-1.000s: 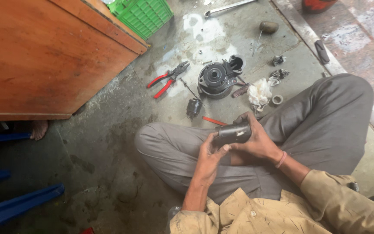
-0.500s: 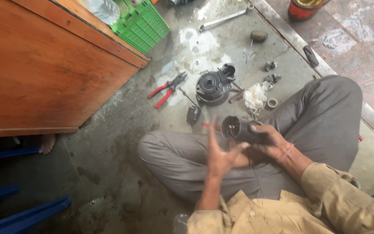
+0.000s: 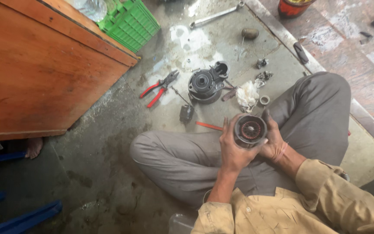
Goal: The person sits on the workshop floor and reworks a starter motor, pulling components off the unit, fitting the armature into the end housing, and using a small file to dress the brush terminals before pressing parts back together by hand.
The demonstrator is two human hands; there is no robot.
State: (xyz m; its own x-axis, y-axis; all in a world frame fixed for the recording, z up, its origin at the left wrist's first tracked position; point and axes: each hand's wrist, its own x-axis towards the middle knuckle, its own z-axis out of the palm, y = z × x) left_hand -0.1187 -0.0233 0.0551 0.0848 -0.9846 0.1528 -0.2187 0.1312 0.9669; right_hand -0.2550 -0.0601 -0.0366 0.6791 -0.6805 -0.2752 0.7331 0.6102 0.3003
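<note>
While both hands close around it above the crossed legs, the dark cylindrical motor housing (image 3: 250, 130) sits tipped so that its open end faces the camera, showing the copper-coloured windings ringed inside. The left hand (image 3: 232, 149) wraps its near side, fingers curled up along the rim, and the right hand (image 3: 273, 138) cups the far side with the thumb laid on the casing, so each hand is pressed firmly on the part rather than spread. As a judgement, this looks like an inspection step in taking the unit apart or cleaning it, with the interior being turned toward the eye. Any further handling would call for a steady two-handed hold that keeps fingers off the windings. Out on the concrete floor (image 3: 109, 143) beyond the knees lie a black round end cover (image 3: 204, 84) with its gear housing, a white rag (image 3: 247, 94), a small ring (image 3: 264, 100), red-handled pliers (image 3: 159, 88) and a red screwdriver (image 3: 208, 125). Nearer the floor's far edge rest a long spanner (image 3: 215, 16) and a green crate (image 3: 130, 21) beside the wooden cabinet (image 3: 40, 73).
</note>
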